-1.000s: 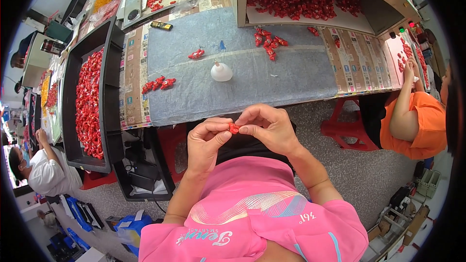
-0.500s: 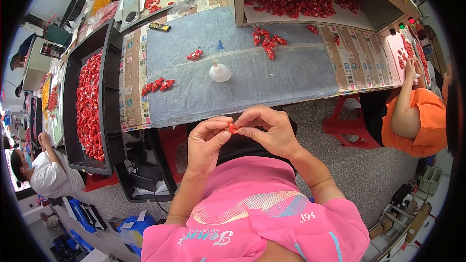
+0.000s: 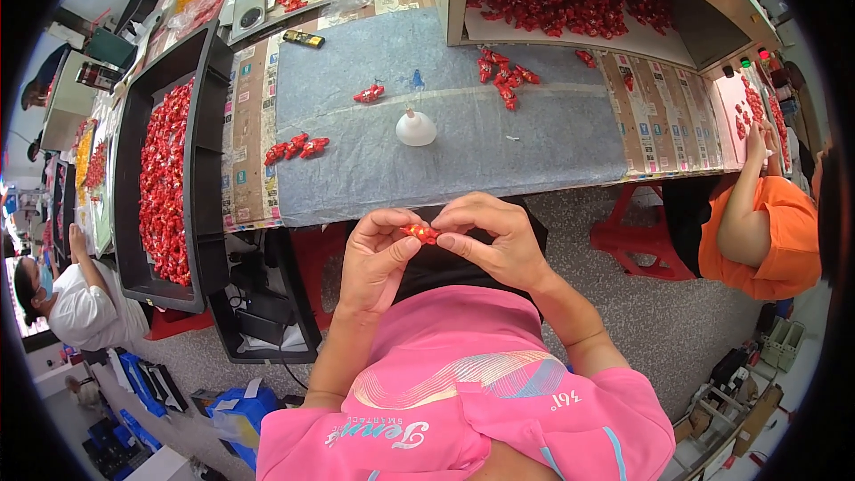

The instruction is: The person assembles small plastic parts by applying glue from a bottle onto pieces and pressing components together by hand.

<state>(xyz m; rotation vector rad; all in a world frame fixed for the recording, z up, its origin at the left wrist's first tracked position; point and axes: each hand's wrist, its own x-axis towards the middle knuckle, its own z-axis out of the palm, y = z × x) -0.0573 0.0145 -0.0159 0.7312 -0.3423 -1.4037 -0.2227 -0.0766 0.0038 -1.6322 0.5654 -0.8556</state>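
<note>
Between my two hands, just off the table's front edge, is a small shiny red piece (image 3: 420, 232) with gold marks. My left hand (image 3: 381, 248) pinches its left end between thumb and fingertips. The thumb and forefinger of my right hand (image 3: 488, 233) grip its right end. On the blue-grey mat (image 3: 356, 178) beyond stands a white squeeze bottle (image 3: 416, 128) with a narrow tip, a small blue cap (image 3: 418, 79) behind it. One similar red piece (image 3: 369, 93) lies left of the cap; several sit in a row (image 3: 297, 149) at the mat's left edge and a cluster (image 3: 508, 77) farther right.
A black crate (image 3: 203, 169) full of red pieces stands at left. An open-fronted box (image 3: 570, 31) holding a red heap is at the back right. A black-and-yellow object (image 3: 304, 38) and a phone (image 3: 251, 5) lie back left. Co-workers sit at left (image 3: 98, 307) and right (image 3: 757, 236).
The red piece has turned in my fingers, so more of its length and its gold marks show. Both hands stay in nearly the same place; the view has shifted slightly.
</note>
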